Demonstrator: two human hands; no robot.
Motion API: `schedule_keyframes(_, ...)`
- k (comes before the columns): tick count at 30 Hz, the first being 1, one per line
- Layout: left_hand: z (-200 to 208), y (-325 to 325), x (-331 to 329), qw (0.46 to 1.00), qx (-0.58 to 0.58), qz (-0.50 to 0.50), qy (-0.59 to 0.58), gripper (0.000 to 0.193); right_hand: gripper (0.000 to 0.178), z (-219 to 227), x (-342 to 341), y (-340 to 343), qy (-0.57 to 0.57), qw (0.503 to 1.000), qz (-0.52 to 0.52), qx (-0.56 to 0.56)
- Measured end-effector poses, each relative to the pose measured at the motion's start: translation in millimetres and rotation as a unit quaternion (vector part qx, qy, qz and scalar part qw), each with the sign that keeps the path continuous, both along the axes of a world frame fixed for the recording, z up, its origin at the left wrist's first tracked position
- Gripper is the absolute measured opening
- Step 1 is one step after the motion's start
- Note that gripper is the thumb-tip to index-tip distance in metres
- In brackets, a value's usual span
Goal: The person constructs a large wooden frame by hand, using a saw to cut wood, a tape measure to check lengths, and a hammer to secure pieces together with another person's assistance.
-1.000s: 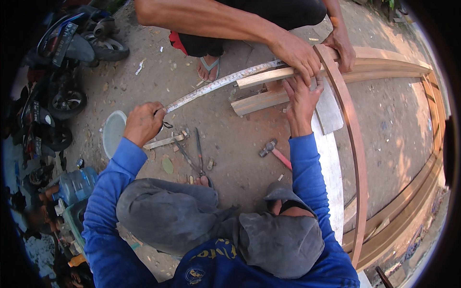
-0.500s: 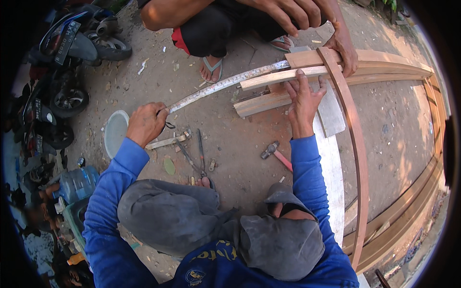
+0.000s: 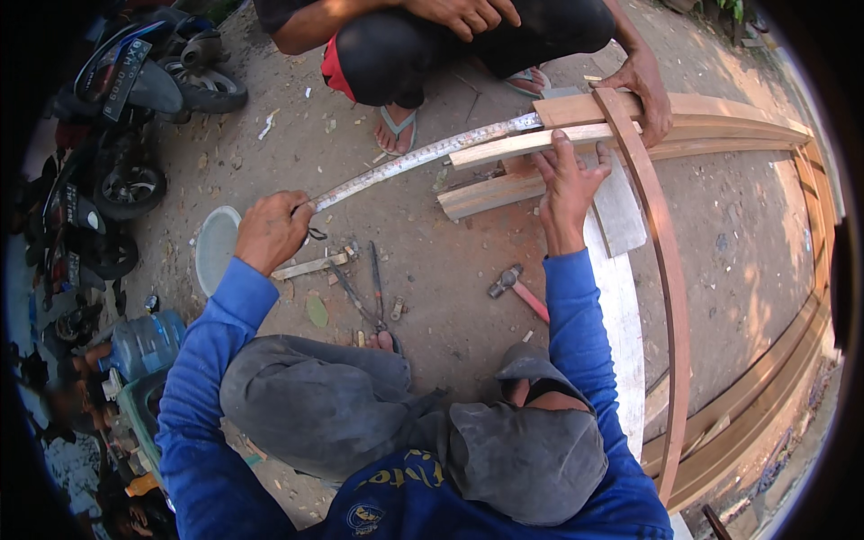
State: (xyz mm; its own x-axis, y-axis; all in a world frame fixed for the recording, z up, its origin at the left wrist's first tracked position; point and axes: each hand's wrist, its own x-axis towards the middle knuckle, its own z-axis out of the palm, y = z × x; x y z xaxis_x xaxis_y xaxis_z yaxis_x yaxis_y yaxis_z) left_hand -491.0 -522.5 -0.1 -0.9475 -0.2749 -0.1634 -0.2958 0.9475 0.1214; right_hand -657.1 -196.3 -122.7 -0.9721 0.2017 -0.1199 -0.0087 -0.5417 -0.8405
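Over dusty ground, the left hand clasps a tape measure stretching to the left end of a plank; beside it, a pale strip meets the half-spread right hand, any pinch unclear. A taut, untwisted tape helps accuracy.

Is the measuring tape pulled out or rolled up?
Pulled out: the measuring tape's long pale strip stretches from the left hand toward the end of the brown board.
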Motion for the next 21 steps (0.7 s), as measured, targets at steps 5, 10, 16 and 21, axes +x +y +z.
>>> schedule_keyframes(5,3,5,-4,1.0,-0.003,-0.012,0.01,0.029,0.096,-3,-4,4,0.007,1.0,-0.019,-0.016)
schedule_keyframes(10,5,5,-1,1.0,0.004,0.016,-0.008,0.029,0.104,6,-3,0,-0.01,1.0,-0.004,-0.004)
schedule_keyframes(16,7,10,-5,1.0,-0.011,0.003,0.0,0.029,0.106,5,-7,6,0.003,0.998,-0.002,0.057)
schedule_keyframes(21,8,12,-5,1.0,0.005,0.017,-0.005,0.028,0.104,2,-7,5,0.021,0.995,0.005,0.101)
